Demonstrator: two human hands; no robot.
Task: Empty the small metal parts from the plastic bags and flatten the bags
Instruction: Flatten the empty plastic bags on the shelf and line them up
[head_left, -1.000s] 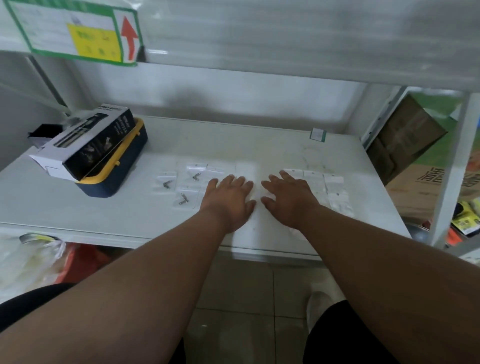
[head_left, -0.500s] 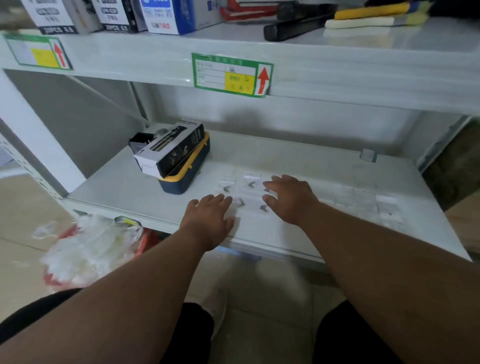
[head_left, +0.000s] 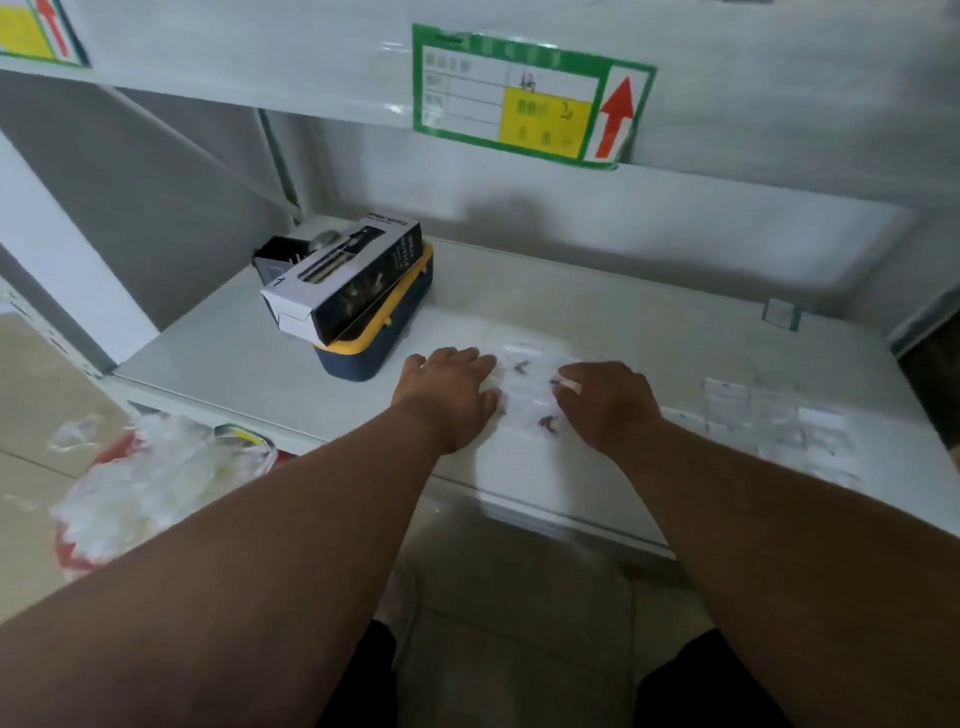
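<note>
Several small clear plastic bags with metal parts (head_left: 522, 365) lie in a cluster on the white shelf (head_left: 597, 322). My left hand (head_left: 451, 391) rests flat on the shelf at the cluster's left edge, fingers straight and touching a bag. My right hand (head_left: 605, 402) is at the cluster's right side, its fingers curled and pinching the white top of one small bag (head_left: 570, 385). Another filled bag (head_left: 546, 422) lies just by my right thumb. A row of flat empty bags (head_left: 769, 418) lies further right on the shelf.
A black-and-white carton (head_left: 345, 283) sits on a blue and yellow case (head_left: 387, 332) at the shelf's back left, a black holder (head_left: 275, 255) behind it. A green label (head_left: 530, 98) hangs above. Crumpled plastic (head_left: 145, 467) lies on the floor.
Both hands have moved left from the flat empty bags to the cluster of filled bags. My right hand's fingers have curled onto one bag; my left hand stays flat.
</note>
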